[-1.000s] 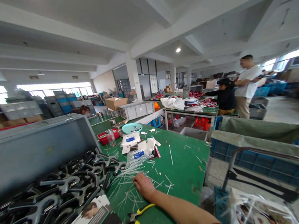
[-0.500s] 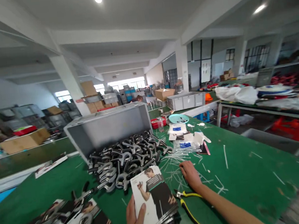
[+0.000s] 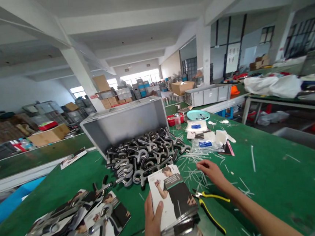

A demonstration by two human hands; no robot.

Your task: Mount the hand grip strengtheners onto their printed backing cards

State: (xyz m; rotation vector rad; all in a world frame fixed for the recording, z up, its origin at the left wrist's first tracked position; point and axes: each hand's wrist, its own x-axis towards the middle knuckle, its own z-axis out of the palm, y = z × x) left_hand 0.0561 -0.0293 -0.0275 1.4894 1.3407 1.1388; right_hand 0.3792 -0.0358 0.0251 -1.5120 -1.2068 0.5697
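My left hand (image 3: 152, 219) is closed on the left edge of a stack of printed cards (image 3: 171, 194), thumb on top. The top card shows a person's arm with a hand grip. My right hand (image 3: 213, 172) hovers over loose white plastic ties (image 3: 191, 175), its fingertips pinched together; anything between them is too small to make out. Diagonal cutters (image 3: 209, 210) with yellow and black handles lie below that hand, jaws apart. Beyond the cards, grey and black hand grips (image 3: 146, 154) spill from a grey crate (image 3: 125, 122) lying on its side.
Cards with hand grips (image 3: 103, 223) attached lie in a pile at left front. Behind the ties are plastic bags (image 3: 204, 143), a clear jar (image 3: 177, 121), a red tray (image 3: 171, 120) and a turquoise plate (image 3: 198, 115). Another grey crate (image 3: 207, 96) stands farther back.
My right hand has lifted a little from the ties, with its fingers now pinched. My left hand keeps hold of the cards. The whole view has shifted, moving the scene rightward.
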